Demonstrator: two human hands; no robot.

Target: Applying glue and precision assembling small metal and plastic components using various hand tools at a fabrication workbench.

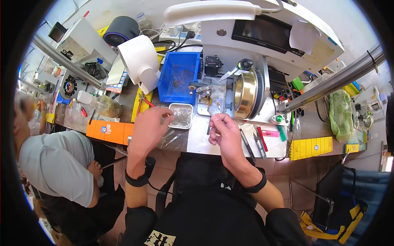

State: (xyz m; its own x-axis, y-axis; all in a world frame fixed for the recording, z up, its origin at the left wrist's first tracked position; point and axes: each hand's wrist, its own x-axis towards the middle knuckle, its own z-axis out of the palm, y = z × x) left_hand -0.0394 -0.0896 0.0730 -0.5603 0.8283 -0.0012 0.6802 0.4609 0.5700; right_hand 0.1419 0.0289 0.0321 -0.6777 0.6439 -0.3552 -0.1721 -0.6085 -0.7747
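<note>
L hand (154,125) by left edge of white tray (180,127) of small bits; fingers curled narrow, can't tell if holding anything

R hand (225,133) nr side of gold wheel (243,96), fingertips drawn together, nothing clear btwn

We reckon tray sits nr of blue bin (175,98) for short reach; tweezers (259,145) laid right, prob handy for R hand

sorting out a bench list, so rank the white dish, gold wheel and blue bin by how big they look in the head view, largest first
Largest to smallest:
blue bin
gold wheel
white dish
</note>
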